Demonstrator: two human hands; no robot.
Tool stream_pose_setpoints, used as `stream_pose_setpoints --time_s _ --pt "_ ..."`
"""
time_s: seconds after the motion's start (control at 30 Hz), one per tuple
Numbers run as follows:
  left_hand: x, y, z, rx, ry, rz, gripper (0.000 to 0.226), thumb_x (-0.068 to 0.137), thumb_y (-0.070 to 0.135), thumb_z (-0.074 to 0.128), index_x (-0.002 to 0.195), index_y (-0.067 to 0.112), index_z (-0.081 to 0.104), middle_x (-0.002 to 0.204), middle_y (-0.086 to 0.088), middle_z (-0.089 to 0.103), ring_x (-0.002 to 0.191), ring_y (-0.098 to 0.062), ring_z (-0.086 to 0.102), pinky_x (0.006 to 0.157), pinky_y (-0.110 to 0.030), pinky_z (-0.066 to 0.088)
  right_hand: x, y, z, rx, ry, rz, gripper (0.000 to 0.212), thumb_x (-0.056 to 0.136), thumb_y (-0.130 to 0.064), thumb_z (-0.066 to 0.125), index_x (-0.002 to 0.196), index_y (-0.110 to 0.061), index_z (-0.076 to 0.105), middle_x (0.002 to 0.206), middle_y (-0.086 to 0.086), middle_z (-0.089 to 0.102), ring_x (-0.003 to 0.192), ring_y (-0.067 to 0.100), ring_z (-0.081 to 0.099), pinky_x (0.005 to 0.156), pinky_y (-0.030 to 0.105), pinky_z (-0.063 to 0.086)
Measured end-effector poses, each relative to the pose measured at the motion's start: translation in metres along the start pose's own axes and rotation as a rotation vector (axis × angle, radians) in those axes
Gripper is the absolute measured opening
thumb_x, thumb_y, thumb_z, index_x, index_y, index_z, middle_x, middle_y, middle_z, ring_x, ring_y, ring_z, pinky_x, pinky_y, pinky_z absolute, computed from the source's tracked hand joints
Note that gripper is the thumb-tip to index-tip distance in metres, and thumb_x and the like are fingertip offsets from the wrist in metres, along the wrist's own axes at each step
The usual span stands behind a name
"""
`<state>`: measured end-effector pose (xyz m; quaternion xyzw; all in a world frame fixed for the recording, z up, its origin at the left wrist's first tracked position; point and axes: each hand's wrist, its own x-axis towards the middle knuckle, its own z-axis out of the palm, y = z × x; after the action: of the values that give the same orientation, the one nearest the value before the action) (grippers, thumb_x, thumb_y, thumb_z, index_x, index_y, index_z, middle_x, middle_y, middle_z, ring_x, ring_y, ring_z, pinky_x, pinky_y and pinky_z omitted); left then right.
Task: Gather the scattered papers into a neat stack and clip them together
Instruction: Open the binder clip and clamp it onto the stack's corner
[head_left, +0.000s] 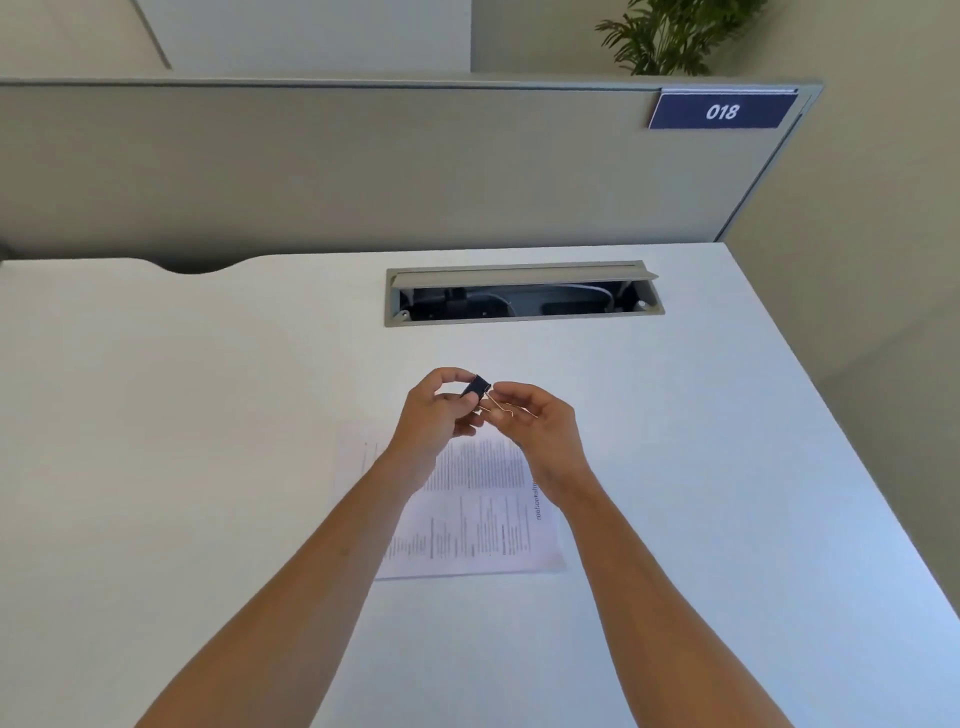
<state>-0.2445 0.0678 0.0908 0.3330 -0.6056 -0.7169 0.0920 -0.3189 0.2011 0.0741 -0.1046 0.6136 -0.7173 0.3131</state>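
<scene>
A stack of printed papers (483, 519) lies flat on the white desk (208, 415), partly covered by my forearms. Above its far edge both hands hold a black binder clip (477, 387) in the air. My left hand (441, 410) pinches the clip's black body between thumb and fingers. My right hand (540, 426) holds the clip's wire handles, which stick out toward it. The clip is apart from the papers.
An open cable tray (519, 299) is set into the desk behind my hands. A grey partition (363, 166) with a blue "018" label (722, 110) stands at the back edge. The desk's right edge runs diagonally at right, and a plant (675, 36) rises behind the partition.
</scene>
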Motion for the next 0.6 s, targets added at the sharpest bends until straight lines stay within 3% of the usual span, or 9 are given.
stream_pose_setpoints --time_s 0.13,0.3,0.4,0.5,0.6 --pt "-0.033 -0.009 -0.020 -0.177 0.057 -0.040 0.018 0.095 0.002 0.056 0.107 0.014 0.061 0.086 -0.011 0.074 0.069 -0.021 0.067 0.061 -0.028 0.053 -0.028 0.006 0.022 0.009 -0.086 -0.030 0.030 0.084 0.007 0.070 0.112 -0.003 0.067 0.104 0.012 0.076 0.099 0.022 0.072 0.087 0.029 0.057" --pt "-0.067 -0.016 -0.030 -0.230 0.059 -0.046 0.021 0.097 0.006 0.052 0.111 0.020 0.058 0.082 -0.012 0.072 0.065 -0.025 0.064 0.061 -0.029 0.051 -0.048 0.011 0.044 -0.085 -0.003 -0.113 0.020 0.083 -0.001 0.076 0.103 -0.002 0.071 0.095 0.011 0.077 0.091 0.027 0.074 0.081 0.028 0.057" --pt "-0.082 -0.020 -0.035 -0.198 0.043 -0.054 0.021 0.098 0.008 0.050 0.115 0.020 0.056 0.083 -0.016 0.071 0.066 -0.029 0.066 0.060 -0.030 0.053 -0.057 0.013 0.051 -0.153 0.022 -0.124 0.016 0.085 -0.006 0.075 0.100 -0.005 0.073 0.092 0.007 0.077 0.084 0.023 0.075 0.078 0.028 0.058" --pt "-0.091 -0.022 -0.039 -0.112 0.008 -0.049 0.015 0.100 0.017 0.052 0.114 0.018 0.057 0.085 -0.016 0.072 0.072 -0.029 0.072 0.064 -0.033 0.056 -0.059 0.015 0.052 -0.230 0.032 -0.140 0.012 0.084 -0.011 0.076 0.096 -0.009 0.075 0.093 0.005 0.077 0.090 0.024 0.073 0.085 0.033 0.058" --pt "-0.094 -0.027 -0.046 0.156 0.061 0.088 0.014 0.095 0.029 0.062 0.108 0.024 0.060 0.088 -0.002 0.075 0.078 -0.012 0.073 0.073 -0.034 0.058 -0.062 0.016 0.054 -0.300 0.001 -0.156 0.007 0.084 -0.011 0.077 0.090 -0.015 0.074 0.090 0.000 0.076 0.087 0.017 0.072 0.084 0.030 0.057"
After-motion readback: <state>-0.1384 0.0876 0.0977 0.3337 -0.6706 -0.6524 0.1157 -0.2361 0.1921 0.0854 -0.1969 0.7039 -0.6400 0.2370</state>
